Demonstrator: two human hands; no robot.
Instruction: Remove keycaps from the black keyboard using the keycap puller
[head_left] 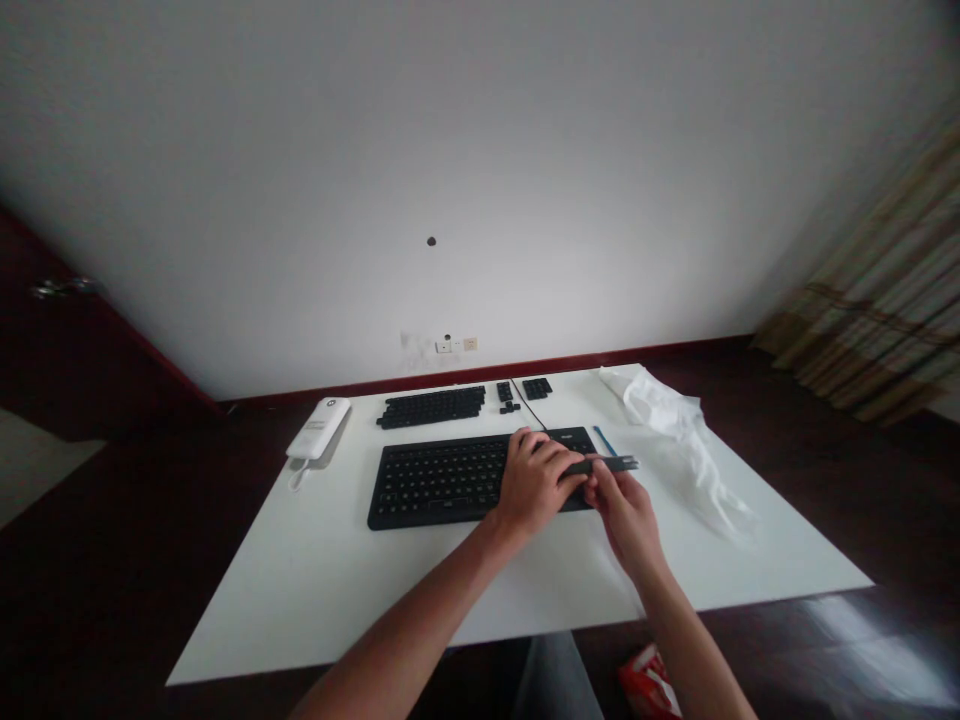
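Crumpled plastic bag (664, 420) on white table (300, 580); striped curtain (862, 280) right; dark door (82, 330) left.

Keyboard (442, 485): matt black plastic throughout. Loose keycaps (433, 406): matching matt black plastic. Slim bar (611, 463): dark, matt finish; material cannot be resolved from this view. Table (300, 590): smooth white surface with a faint sheen. Crumpled film (667, 420): thin, white, semi-translucent plastic. Oblong housing (318, 427): smooth white plastic, slight gloss. Floor (847, 640): dark polished wood, glossy and reflective. Curtain (877, 290): woven cloth, matt.
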